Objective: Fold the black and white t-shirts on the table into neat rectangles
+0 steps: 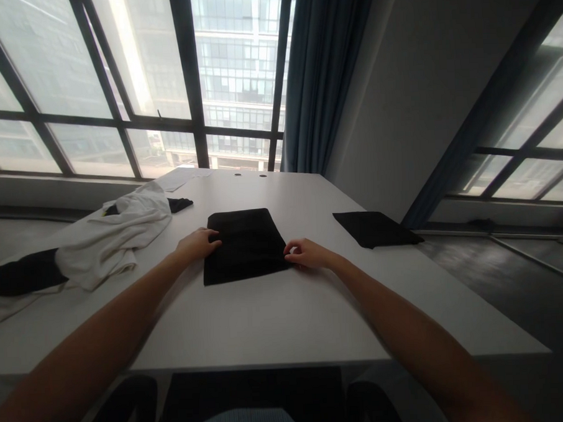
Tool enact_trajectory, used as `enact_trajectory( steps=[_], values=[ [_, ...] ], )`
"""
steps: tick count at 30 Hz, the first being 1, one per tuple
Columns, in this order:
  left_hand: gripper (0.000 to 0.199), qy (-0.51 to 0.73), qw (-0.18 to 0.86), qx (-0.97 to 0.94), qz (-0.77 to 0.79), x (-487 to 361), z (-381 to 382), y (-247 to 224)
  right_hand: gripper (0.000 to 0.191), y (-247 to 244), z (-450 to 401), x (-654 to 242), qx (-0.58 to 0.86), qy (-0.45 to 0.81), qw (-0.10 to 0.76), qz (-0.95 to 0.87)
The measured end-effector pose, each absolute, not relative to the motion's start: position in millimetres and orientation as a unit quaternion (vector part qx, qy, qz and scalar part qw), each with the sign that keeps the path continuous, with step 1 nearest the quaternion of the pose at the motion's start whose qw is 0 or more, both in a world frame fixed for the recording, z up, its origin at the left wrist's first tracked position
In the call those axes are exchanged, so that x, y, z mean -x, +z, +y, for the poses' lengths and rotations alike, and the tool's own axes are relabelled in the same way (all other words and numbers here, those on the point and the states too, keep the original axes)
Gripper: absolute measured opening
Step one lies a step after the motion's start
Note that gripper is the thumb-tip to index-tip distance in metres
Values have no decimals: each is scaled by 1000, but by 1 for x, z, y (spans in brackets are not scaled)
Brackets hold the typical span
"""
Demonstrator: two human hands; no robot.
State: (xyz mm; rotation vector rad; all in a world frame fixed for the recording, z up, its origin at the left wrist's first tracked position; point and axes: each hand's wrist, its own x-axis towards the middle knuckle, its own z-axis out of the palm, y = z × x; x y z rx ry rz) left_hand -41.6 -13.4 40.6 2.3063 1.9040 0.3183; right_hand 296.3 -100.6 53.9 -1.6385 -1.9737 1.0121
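A folded black cloth (246, 247) lies flat on the white table in front of me. My left hand (196, 244) rests at its left edge, the fingertips on the fabric and a small gap showing between thumb and fingers. At the near right corner, my right hand (309, 253) has its fingers curled in, thumb and index finger pinching the cloth's edge. Farther right, close to the table's side edge, is a second flat black cloth (375, 228).
A rumpled heap of white cloth (118, 227) with black pieces lies on the left of the table (268, 323). White paper sheets (184, 176) are at the back left. Beyond the table stand windows, a blue curtain (325, 78) and a slanting wall. Chair armrests show below the front edge.
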Motion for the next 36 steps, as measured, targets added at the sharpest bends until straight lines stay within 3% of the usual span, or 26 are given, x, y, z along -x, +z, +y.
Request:
enact_trajectory(
  steps=[3, 6, 9, 14, 20, 23, 27, 31, 36],
  values=[
    [48, 62, 11, -763, 644, 39, -22, 47, 12, 49, -100, -293, 589, 260, 188, -741],
    [52, 145, -76, -800, 577, 27, -29, 41, 21, 41, -97, -289, 590, 116, 241, -762],
    [62, 155, -41, -839, 520, 15, -29, 29, 31, 29, -95, -284, 543, 65, 290, -785],
    [76, 62, 71, -841, 533, 15, -19, 19, 39, 19, -95, -276, 534, 141, 288, -782],
    [93, 75, 100, -746, 655, 24, -20, 24, 55, 33, -96, -268, 604, 384, 419, -559],
    [94, 82, 128, -744, 650, 24, -20, 23, 43, 38, -96, -264, 568, 498, 447, -481],
    [101, 121, 167, -756, 621, 27, -16, 16, 30, 38, -96, -260, 532, 600, 388, -454],
    [103, 187, 176, -791, 555, 29, -13, 7, 21, 40, -96, -258, 553, 598, 365, -451],
    [101, 223, 202, -816, 493, 22, -18, 4, 16, 59, -103, -269, 489, 584, 407, -505]
  ],
)
